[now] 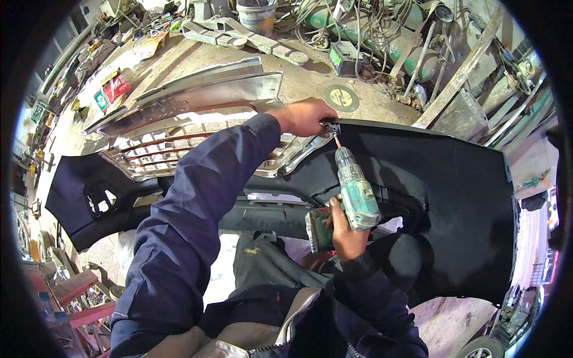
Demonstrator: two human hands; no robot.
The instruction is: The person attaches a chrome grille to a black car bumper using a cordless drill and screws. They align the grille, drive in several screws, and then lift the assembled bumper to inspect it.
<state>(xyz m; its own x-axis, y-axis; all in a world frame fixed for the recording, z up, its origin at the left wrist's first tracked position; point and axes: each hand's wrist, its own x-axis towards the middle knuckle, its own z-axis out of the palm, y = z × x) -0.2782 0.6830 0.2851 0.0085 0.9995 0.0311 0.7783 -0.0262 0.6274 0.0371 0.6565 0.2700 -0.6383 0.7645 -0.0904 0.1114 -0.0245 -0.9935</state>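
My right hand (347, 234) grips a green cordless drill (357, 194) by its handle, a finger near the trigger. The drill points away from me, and its thin bit (338, 142) meets a small metal bracket (332, 127) at the upper edge of a black car bumper (459, 197). At that same edge my left hand (305, 117) is closed on the bracket, fingers bent; its fingertips are partly hidden. The bumper lies across in front of me, with a chrome-edged grille (167, 143) attached along its middle.
Beyond the bumper, a round disc (342, 98) lies on the concrete floor. Farther back are metal stands (239, 39), a bucket (256, 17), a battery (346, 58), cables and green cylinders (418, 62). A wooden beam (462, 65) leans at right; a red stand (89, 313) is lower left.
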